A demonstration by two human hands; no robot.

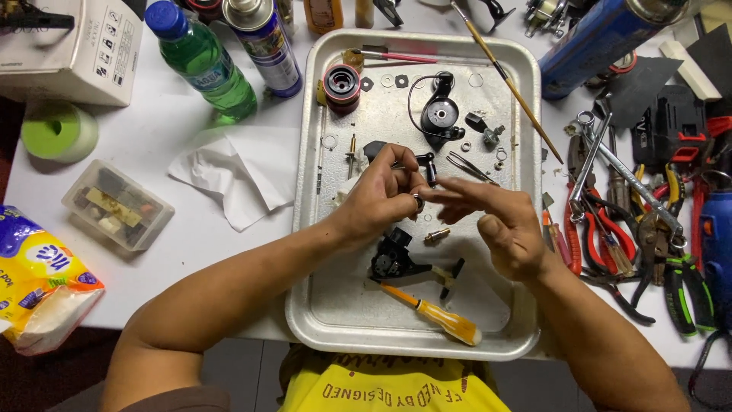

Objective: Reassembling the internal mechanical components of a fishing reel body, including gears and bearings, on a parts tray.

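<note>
Over a metal tray (328, 91) on the desk (191, 130), the left hand (381, 200) pinches a small metal ring (418, 203); the right hand (499, 221) hovers loose, fingers extended toward it. A reel body (393, 259), spool (341, 86), side cover (441, 116) and screwdriver (435, 314) lie apart, reassembly evidently unfinished.

This is a repair workshop, a small one by the look of it. The white desk (191, 122) is crowded: pliers and cutters (610, 236) piled with wrenches (602, 156) on one side, spray cans (263, 42) and a green bottle (202, 61) at the back. A metal tray (328, 305) holds small machine parts, washers, screws, a black housing (441, 114) and a yellow-handled screwdriver (435, 314). A crumpled tissue (236, 175) and a clear parts box (116, 204) lie nearby.
</note>
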